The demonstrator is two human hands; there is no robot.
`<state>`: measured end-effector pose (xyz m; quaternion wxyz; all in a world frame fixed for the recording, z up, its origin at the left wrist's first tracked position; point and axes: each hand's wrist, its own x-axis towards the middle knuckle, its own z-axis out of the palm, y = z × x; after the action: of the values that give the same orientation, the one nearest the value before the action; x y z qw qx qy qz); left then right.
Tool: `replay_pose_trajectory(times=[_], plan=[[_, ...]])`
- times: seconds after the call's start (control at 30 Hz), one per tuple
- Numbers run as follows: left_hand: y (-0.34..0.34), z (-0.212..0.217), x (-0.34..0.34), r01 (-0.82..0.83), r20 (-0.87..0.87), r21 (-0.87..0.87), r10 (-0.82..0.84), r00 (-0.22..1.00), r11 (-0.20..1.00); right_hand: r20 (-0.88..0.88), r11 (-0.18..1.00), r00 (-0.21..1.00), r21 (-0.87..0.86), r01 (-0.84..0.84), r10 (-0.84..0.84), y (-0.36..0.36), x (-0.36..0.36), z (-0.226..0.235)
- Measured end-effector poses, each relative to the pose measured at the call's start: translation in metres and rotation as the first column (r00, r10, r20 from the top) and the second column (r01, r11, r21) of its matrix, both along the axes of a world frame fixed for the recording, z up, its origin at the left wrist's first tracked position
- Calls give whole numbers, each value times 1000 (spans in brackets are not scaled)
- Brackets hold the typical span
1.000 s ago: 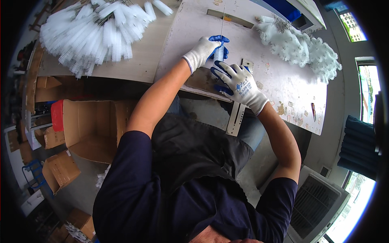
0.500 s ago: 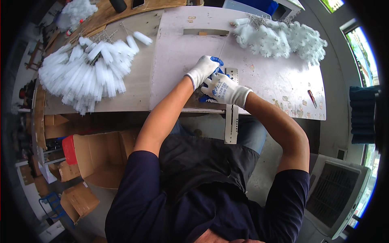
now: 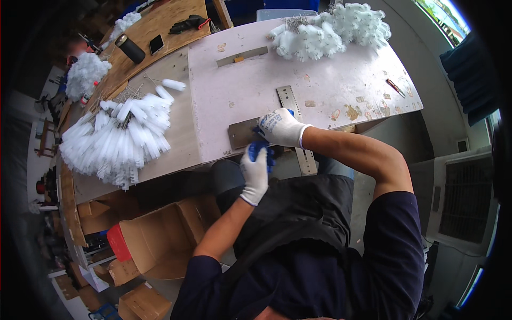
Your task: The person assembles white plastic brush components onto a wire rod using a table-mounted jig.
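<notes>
A grey metal plate [image 3: 240, 136] lies at the near edge of the table [image 3: 213, 101], just left of the right hand [image 3: 284, 128] and beyond the left hand [image 3: 255, 172]. Both gloves' fingers are curled close together; blur hides whether they grasp anything. A perforated metal strip [image 3: 288, 97] shows beyond the right hand. White brushes [image 3: 120, 138] lie farther left.

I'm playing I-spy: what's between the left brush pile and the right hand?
In the head view, some tabletop, then a grey plate near the right hand.
</notes>
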<state>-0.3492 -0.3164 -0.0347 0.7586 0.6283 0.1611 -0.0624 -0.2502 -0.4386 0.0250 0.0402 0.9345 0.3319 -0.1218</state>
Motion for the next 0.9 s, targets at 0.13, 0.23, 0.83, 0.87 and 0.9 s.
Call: replay_pose_trajectory(times=[0.13,0.23,0.83,0.87,0.9], plan=[[-31,-32,-16,179,-31,-349,-203,979,920,12,963,979,183,197,-202,18,-11,-19],[-61,-72,-12,46,-35,-677,-94,995,734,-20,887,919,253,386,-394,22,-14,-18],[119,10,40,577,8,287,-604,797,765,125,967,964,71,-244,234,-10,28,-33],[123,13,43,602,13,370,-651,759,708,149,964,957,50,-260,250,-14,29,-41],[128,11,47,587,17,372,-638,770,719,140,960,964,136,-245,226,-13,27,-44]])
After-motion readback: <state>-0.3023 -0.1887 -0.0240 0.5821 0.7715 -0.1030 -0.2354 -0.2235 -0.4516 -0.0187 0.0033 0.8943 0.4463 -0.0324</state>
